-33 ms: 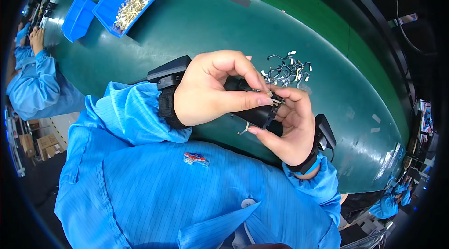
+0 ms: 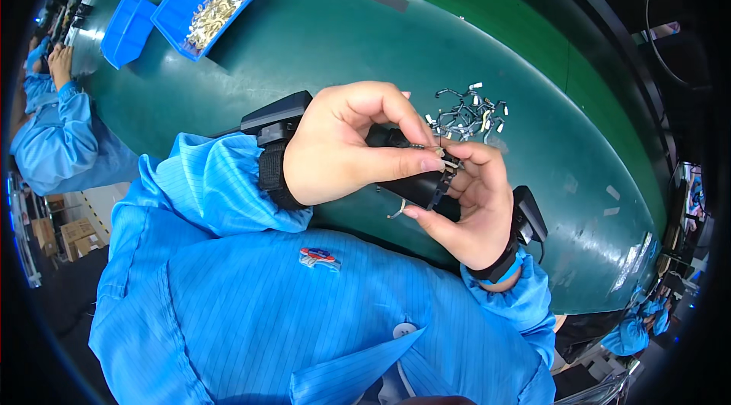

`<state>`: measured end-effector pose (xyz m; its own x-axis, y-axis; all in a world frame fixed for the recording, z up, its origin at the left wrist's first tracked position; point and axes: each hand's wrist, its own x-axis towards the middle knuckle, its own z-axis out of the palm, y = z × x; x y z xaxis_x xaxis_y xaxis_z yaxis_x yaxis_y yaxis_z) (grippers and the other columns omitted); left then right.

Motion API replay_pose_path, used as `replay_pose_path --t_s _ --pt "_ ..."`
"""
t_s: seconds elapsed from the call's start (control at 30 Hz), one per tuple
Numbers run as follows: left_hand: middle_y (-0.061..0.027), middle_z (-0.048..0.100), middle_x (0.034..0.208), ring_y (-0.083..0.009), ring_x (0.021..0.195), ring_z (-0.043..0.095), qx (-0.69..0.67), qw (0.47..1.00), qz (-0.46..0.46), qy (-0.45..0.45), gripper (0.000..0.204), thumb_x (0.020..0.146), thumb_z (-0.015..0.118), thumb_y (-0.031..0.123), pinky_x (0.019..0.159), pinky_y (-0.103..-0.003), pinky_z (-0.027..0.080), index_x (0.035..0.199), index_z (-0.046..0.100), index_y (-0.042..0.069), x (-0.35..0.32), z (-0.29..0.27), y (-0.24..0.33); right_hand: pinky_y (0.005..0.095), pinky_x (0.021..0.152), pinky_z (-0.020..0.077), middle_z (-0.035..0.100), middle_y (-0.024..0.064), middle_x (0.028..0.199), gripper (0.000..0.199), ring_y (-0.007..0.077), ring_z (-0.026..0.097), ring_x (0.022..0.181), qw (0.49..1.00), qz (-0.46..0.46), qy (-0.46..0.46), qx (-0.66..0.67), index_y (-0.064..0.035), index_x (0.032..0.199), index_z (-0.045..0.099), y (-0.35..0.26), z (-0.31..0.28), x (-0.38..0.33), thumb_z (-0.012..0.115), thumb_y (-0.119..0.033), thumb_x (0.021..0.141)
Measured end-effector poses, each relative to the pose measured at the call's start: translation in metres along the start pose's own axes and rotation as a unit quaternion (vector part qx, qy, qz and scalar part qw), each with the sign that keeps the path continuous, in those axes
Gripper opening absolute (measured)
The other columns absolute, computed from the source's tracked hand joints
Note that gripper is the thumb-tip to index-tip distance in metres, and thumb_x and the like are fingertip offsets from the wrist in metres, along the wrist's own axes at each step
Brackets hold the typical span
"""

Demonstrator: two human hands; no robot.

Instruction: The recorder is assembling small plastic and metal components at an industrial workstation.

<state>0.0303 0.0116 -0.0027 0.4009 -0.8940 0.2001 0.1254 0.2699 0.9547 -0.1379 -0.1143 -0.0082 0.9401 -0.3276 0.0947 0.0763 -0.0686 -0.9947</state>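
Observation:
A black plastic housing (image 2: pixel 413 189) is held between my two hands above the table, tilted, with small slots along its right end. My left hand (image 2: pixel 339 142) is closed, thumb and forefinger pinching a small pale wire piece (image 2: pixel 451 165) at that end. The wire is partly covered by the fingertips. My right hand (image 2: pixel 481 203) grips the housing's right end with the fingers behind it and the thumb below. Near that thumb a short beige wire (image 2: pixel 397 212) pokes out from the housing. The other fingers of my left hand are partly hidden.
On the green table (image 2: pixel 320 39), just beyond my hands, lies a loose heap of short dark cables (image 2: pixel 470 117) with white connectors. At the far left stand a blue bin (image 2: pixel 173 23) of small beige pieces and a smaller blue bin (image 2: pixel 128 30). A co-worker's sleeve (image 2: pixel 72 119) shows at left.

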Motion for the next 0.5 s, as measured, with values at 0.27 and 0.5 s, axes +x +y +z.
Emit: replay_pose_path --t_s 0.27,0.5 --pt "-0.0021 0.071 0.087 -0.0146 0.087 0.065 0.013 1.0 0.003 0.002 0.026 0.077 0.077 -0.003 0.107 -0.043 0.029 0.086 0.058 0.013 -0.0019 0.0002 -0.0004 0.0366 0.093 0.0541 0.049 0.0215 0.134 0.071 0.0282 0.06 0.117 0.998 -0.001 0.01 0.055 -0.002 0.128 0.037 -0.0005 0.0018 -0.0005 0.081 0.004 0.072" --pt "-0.0029 0.071 0.085 -0.0147 0.085 0.065 0.035 0.999 0.021 0.008 0.026 0.077 0.077 -0.004 0.106 -0.042 0.03 0.086 0.059 0.013 0.0 -0.0009 -0.0019 0.0374 0.095 0.0536 0.049 0.0208 0.134 0.072 0.0279 0.059 0.118 0.998 0.009 -0.002 0.059 -0.0022 0.129 0.037 -0.0031 -0.0016 -0.0012 0.08 0.006 0.072"
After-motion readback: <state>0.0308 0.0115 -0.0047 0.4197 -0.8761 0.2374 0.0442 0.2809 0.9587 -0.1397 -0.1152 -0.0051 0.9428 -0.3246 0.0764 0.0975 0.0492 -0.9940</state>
